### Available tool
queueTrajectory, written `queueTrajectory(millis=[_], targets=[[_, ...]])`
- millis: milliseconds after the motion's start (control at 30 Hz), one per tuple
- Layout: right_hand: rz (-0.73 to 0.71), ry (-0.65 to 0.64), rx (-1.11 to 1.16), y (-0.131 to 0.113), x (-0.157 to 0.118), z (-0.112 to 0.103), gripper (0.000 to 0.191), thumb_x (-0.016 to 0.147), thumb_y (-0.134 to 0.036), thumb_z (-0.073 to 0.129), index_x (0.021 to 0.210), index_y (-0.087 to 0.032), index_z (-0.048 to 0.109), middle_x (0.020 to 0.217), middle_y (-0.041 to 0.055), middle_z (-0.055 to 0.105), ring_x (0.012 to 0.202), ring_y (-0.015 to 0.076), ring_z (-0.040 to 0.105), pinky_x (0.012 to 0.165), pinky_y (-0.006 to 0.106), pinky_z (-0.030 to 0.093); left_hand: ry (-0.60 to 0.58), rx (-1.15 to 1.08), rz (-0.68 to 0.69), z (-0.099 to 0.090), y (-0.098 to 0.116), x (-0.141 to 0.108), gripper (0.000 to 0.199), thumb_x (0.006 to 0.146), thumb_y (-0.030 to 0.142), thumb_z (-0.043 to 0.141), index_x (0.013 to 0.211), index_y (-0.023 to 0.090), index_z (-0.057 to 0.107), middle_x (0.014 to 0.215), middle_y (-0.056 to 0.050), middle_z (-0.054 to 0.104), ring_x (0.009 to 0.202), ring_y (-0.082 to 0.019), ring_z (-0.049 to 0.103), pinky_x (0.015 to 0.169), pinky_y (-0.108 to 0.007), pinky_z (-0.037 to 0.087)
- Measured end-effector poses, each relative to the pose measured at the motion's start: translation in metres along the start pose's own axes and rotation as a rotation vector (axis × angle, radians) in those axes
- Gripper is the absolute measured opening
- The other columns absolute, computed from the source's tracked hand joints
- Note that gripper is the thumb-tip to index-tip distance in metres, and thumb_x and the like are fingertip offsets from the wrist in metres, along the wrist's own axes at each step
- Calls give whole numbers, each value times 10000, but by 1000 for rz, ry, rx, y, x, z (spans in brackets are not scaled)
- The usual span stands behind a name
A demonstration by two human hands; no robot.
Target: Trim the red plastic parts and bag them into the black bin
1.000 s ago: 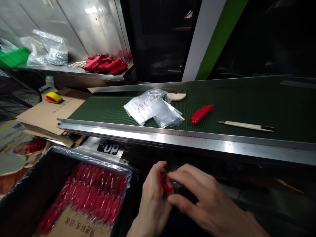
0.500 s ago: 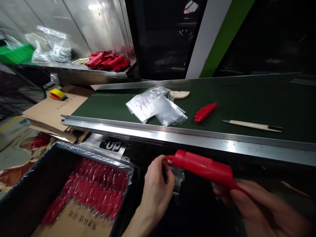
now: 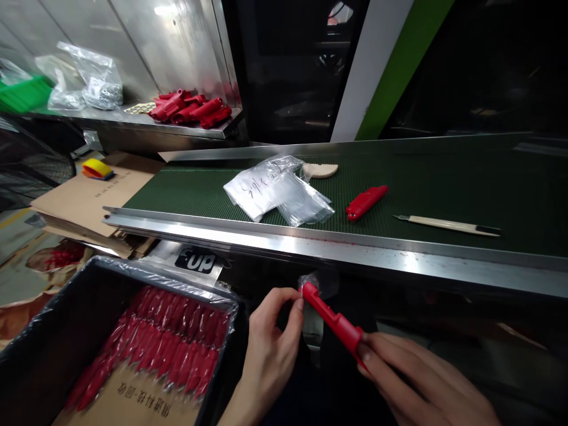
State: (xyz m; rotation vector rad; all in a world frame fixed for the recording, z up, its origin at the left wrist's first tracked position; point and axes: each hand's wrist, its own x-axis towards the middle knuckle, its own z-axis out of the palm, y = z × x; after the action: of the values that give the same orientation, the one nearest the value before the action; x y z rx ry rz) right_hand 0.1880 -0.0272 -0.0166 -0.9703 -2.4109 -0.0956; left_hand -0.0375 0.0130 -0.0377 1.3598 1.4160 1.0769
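My right hand point(image 3: 412, 373) grips the lower right end of a red plastic part point(image 3: 337, 325), held at a slant below the conveyor's front rail. At the part's upper left end, my left hand point(image 3: 275, 331) pinches a clear plastic bag point(image 3: 317, 283) between thumb and forefinger. The part's tip is at the bag; whether it is inside I cannot tell. Another red part point(image 3: 367, 202) lies on the green belt point(image 3: 190, 189), between a stack of clear bags point(image 3: 306, 201) and a light-handled knife point(image 3: 448, 223).
A black bin point(image 3: 146, 275) at lower left holds rows of bagged red parts point(image 3: 177, 331) on cardboard. Loose red parts point(image 3: 190, 109) are piled on a metal shelf. Flat cardboard point(image 3: 93, 195) carries a yellow tape roll point(image 3: 96, 168). A beige piece point(image 3: 322, 171) lies on the belt.
The red part in my right hand has moved left and turned, now slanting more steeply, with its tip at the bag. My left hand has shifted slightly down and left.
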Motion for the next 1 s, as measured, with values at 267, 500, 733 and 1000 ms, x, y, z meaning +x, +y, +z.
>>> queueTrajectory(millis=[267,500,733,1000], targets=[[-66,-69,223,15,23,13,303,926,-50,390,1099,-114,630,975,107,725,907,187,689,778,325,583,-51,5,95,-3,-14,-7,162,971,186,501,877,211,630,889,-4,564,837,-131,561,757,-242,438],[549,257,202,-26,17,43,147,896,-139,613,1032,-178,655,875,37,744,752,144,725,710,208,590,60,-19,149,11,-29,-22,123,975,158,477,960,203,591,934,-18,587,873,-144,574,803,-268,446],[466,113,399,-21,19,56,211,900,-149,588,1085,-210,667,989,40,732,873,153,725,783,188,590,19,-31,243,8,-30,-31,167,965,139,422,958,196,578,885,-47,563,802,-168,534,736,-302,441],[-219,-204,265,23,28,71,412,829,-82,454,1106,-281,687,1147,56,701,1030,216,686,726,249,624,-16,56,268,-13,-29,-34,110,890,147,466,813,198,526,802,-53,545,716,-176,521,631,-299,430]])
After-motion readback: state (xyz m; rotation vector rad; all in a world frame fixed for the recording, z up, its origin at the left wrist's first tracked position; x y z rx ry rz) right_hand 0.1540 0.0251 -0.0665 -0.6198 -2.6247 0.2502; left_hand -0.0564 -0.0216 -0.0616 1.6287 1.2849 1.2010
